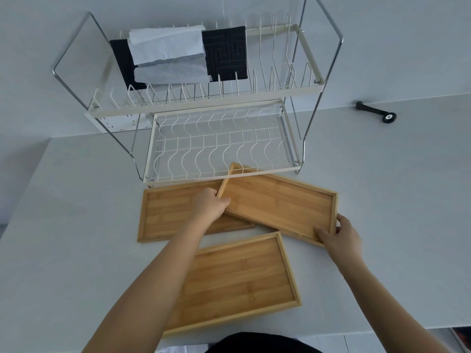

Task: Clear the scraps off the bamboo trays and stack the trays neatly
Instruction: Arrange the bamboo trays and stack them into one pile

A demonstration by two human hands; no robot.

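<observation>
Three bamboo trays lie on the white table. The right tray (277, 202) is tilted, and its left end rests over the left tray (168, 212). My left hand (211, 205) grips the tilted tray's left short edge. My right hand (341, 235) holds its near right corner, thumb on the inside. The near tray (237, 278) lies flat below my arms, partly hidden by my left forearm. No scraps show on any tray.
A white two-tier wire dish rack (224, 146) stands just behind the trays; its top shelf holds black mats (226, 52) and white paper (168, 47). A small black tool (377, 112) lies at the far right of the table. The table's near edge runs under my arms.
</observation>
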